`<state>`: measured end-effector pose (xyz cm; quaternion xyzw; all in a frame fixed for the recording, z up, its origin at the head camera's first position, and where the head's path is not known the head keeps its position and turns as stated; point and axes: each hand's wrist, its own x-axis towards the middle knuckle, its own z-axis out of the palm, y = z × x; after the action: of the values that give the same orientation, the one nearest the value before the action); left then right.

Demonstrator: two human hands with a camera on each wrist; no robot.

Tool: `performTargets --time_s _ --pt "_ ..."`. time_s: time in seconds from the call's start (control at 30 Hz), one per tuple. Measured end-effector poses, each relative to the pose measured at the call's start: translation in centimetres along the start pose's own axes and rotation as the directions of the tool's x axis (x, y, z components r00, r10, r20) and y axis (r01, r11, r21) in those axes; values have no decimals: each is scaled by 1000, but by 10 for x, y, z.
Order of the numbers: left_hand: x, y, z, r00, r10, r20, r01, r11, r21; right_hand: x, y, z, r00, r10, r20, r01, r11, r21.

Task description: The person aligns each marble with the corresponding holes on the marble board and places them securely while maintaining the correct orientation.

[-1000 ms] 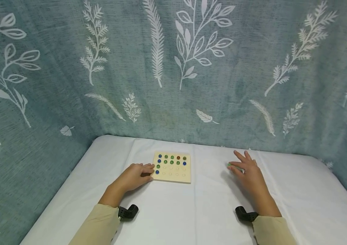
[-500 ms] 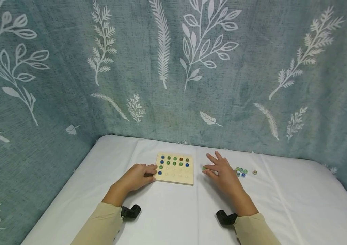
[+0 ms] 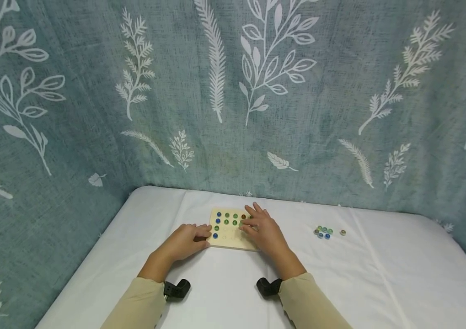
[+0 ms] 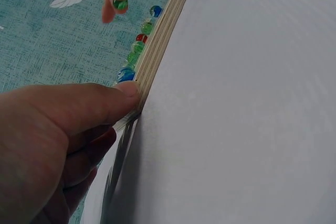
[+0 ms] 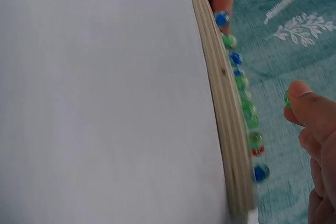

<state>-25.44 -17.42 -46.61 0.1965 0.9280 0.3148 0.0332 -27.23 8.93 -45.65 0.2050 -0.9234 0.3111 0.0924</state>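
Surface: table draped in white cloth (image 3: 220,288), long creases running front to back. Backdrop: blue-green fabric curtain (image 3: 233,160) printed with white leaves and sprigs, folded along the rear and left sides.

Pale wooden board (image 3: 229,242), square-cornered, lies flat on the cloth near the rear; blue, green and red glass marbles (image 3: 218,221) sit along its back rows and left column. Left hand (image 3: 184,240) grips the board's left edge, thumb at the near corner. Right hand (image 3: 266,232) is over the board's right part, pinching one green glass marble (image 4: 121,4) between thumb and fingertip. Loose glass marbles (image 3: 325,230) cluster on the cloth to the right; one brownish marble (image 3: 343,232) lies apart.
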Motion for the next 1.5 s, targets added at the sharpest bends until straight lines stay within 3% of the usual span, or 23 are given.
performTargets --time_s 0.33,0.63,0.77,0.93,1.5 --pt "-1 -2 0 1000 12 6 -12 1000 21 15 -19 29 1000 25 16 -26 999 42" --pt "1 -2 1 999 45 16 -45 998 47 14 -25 33 993 114 6 -114 984 134" --pt "3 0 1 998 62 12 -63 997 49 13 -24 29 994 105 -4 -104 987 119" --pt "2 2 1 999 38 0 -38 998 47 15 -23 30 997 74 12 -75 991 107" --pt "1 -3 0 1000 21 11 -22 1000 21 15 -26 40 992 121 47 -123 991 48"
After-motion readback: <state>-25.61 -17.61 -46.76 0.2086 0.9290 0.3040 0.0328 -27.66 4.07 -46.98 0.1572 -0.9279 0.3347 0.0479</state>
